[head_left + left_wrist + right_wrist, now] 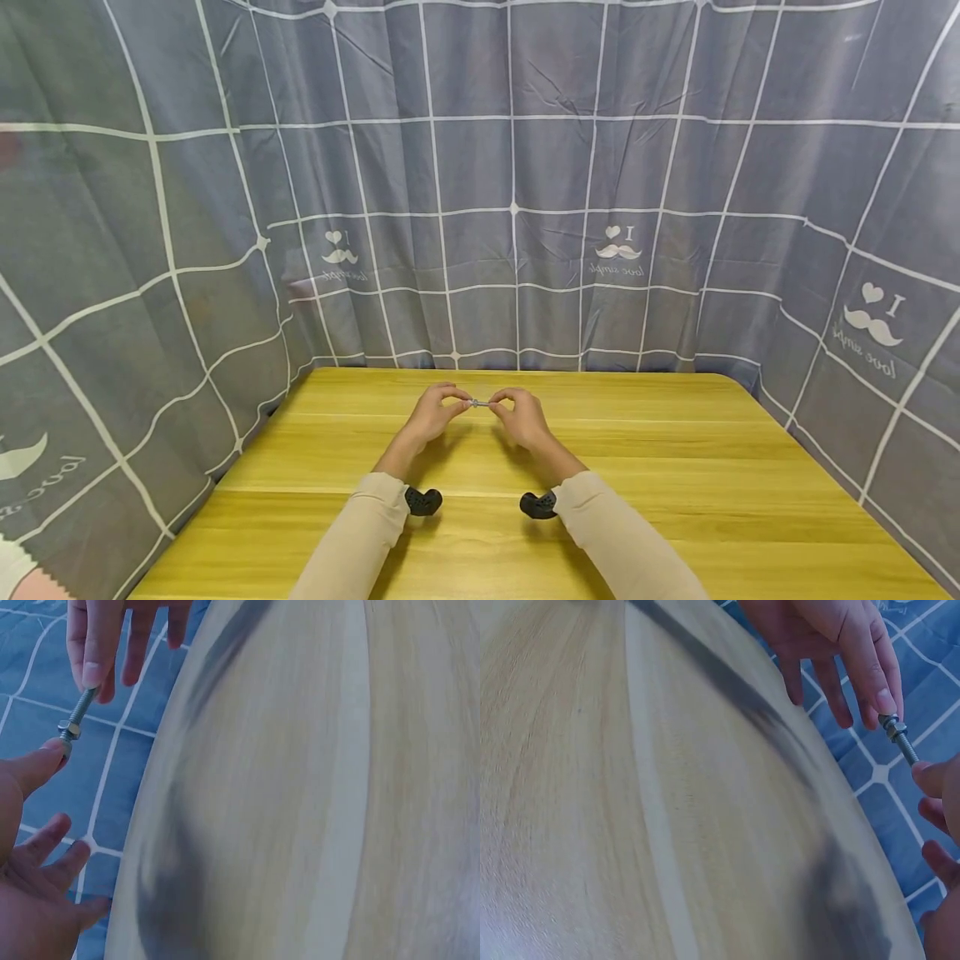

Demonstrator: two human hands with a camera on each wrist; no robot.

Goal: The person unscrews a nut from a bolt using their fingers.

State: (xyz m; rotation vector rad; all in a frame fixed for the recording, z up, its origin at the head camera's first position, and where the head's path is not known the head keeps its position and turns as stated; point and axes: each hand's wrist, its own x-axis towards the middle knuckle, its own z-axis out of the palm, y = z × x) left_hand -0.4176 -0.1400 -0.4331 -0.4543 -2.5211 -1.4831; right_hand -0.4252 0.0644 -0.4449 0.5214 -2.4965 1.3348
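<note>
Between my hands, above the far part of the table, a silver bolt (pixel 482 404) is held roughly level. A hex nut (pixel 69 730) sits on its thread close to the head, with bare thread (pixel 908 750) beyond. My left hand (pixel 433 414) pinches the head end between thumb and finger, partly hiding the head. The tip of the thread is pinched by my right hand (pixel 522 418), whose thumb and finger cover it. In the left wrist view the other fingers of both hands are spread away from the bolt.
The yellow wooden table (pixel 675 483) spreads below both hands. Grey curtains (pixel 480 183) with white grid lines stand behind it and at both sides. Black wrist devices (pixel 424 502) show at both cuffs. Something pink and white (pixel 30 575) shows at the lower left corner.
</note>
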